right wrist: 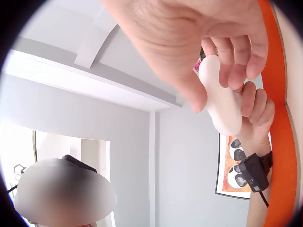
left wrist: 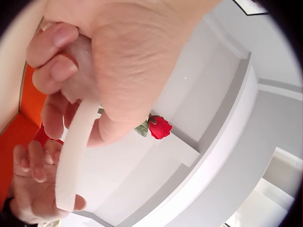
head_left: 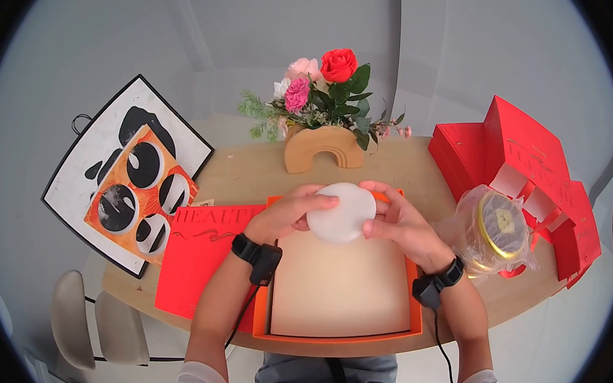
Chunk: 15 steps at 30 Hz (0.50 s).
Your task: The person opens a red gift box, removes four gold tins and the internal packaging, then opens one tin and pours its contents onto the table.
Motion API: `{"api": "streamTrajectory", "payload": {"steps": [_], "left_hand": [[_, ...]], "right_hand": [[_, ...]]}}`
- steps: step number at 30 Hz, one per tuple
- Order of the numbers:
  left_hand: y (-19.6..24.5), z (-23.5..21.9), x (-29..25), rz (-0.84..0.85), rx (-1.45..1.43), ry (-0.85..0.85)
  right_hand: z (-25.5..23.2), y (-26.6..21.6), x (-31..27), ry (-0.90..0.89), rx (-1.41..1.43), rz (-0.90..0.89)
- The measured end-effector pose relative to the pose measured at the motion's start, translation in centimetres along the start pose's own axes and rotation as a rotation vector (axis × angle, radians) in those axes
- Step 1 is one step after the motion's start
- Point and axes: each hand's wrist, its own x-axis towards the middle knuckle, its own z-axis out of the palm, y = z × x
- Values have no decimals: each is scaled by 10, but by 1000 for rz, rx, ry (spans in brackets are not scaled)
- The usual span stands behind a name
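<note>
A round white foam-like disc [head_left: 341, 216] is held up between both hands over an open orange box [head_left: 415, 314] with a pale inner surface. My left hand [head_left: 285, 215] pinches the disc's left edge, thumb on its face. In the left wrist view, its curled fingers also hold a crumpled translucent piece [left wrist: 81, 66], and the disc [left wrist: 73, 161] shows edge-on. At the disc's right edge, my right hand [head_left: 411, 229] grips with thumb and fingers. The right wrist view shows the disc [right wrist: 220, 101] between that thumb and the bent fingertips.
Left of the box lie a red sheet [head_left: 192, 276] lettered HEALTH and an orange patterned card [head_left: 135, 154] on a black-framed picture [head_left: 75, 181]. Behind stands an arched vase [head_left: 302, 152] with flowers. Plastic-wrapped, gold-rimmed jars [head_left: 490, 227] and red boxes [head_left: 527, 149] sit on the right.
</note>
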Motion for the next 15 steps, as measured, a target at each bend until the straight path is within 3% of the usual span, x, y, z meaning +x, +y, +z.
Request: {"api": "streamTrajectory", "payload": {"steps": [7,10,15], "left_hand": [[-13,-16,6,-40,-85,-26],[-9,-17,4,-56,-124,-76],[-5,-9,2,-87,-167,1]], "right_hand": [[1,5,1,-5,19,-2],[5,3,0,19,12,-84],[-3,12,4,56,13,-53]]}}
